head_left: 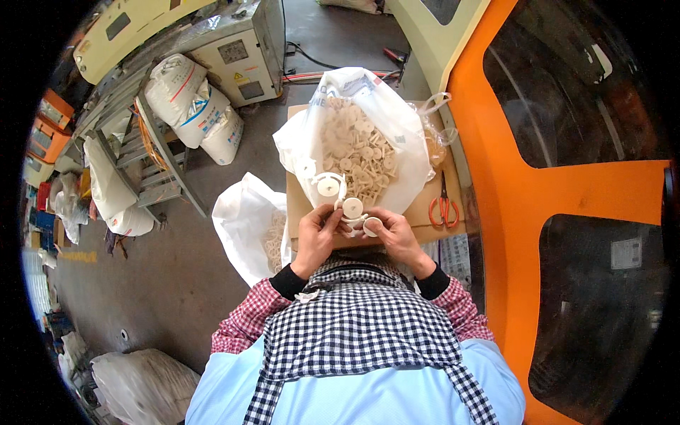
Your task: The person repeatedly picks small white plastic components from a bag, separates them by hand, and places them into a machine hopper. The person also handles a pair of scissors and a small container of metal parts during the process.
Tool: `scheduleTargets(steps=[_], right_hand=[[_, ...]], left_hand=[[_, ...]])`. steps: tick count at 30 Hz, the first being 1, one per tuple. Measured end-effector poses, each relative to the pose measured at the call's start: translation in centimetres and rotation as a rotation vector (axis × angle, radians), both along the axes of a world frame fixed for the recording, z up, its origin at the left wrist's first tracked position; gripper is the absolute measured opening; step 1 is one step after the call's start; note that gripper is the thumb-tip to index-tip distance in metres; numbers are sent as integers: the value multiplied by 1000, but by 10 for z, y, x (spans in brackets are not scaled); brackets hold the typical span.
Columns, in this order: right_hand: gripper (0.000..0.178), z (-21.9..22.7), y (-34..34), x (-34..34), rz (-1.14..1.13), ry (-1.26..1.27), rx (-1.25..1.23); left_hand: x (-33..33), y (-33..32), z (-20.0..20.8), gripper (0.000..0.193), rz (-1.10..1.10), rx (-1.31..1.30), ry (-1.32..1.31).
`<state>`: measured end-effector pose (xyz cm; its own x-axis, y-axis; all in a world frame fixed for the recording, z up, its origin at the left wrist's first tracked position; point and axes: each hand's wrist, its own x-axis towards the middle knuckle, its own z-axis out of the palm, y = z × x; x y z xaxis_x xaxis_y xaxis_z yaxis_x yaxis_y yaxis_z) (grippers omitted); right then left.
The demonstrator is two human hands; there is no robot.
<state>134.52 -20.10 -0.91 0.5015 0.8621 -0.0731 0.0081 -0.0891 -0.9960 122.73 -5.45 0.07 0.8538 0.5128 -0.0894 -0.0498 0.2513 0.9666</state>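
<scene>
Between my hands is a cream-white plastic moulding (328, 185) with several round discs joined by a thin curved runner. My left hand (316, 234) pinches its middle, with thumb and forefinger beside one disc. At its right end, my right hand (397, 239) has closed its fingers round another disc; the fingertips are partly hidden. Just beyond the hands, an open white plastic bag (411, 131) holds a heap of loose cream-coloured disc parts with stems (365, 152). Red-handled scissors (444, 211) lie to the right of the bag, apart from my right hand.
The bag rests on a cardboard surface (419, 232). Lower left stands a white sack (241, 223) containing thin pale runners. An orange machine (499, 205) rises close on my right. Stacked sacks (177, 88) and a metal step frame (159, 191) stand farther left.
</scene>
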Motion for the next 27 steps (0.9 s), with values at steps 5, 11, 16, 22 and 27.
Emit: scheduleTargets(steps=[5,11,16,22,27], right_hand=[[44,10,-6,6,-162,-923,152],[16,3,-2,18,-208,-241,-135],[32,-77,34,66,-170,475,-225],[37,-44,60,89,-171,-623,-462],[34,-9,44,65,209,-82,91]], left_hand=[[8,2,-10,24,-21,-433,75],[13,-13,-6,10,116,453,84],[12,-12,-7,42,86,1271,-115],[26,0,-12,13,239,294,66],[25,-1,-9,15,124,193,80]])
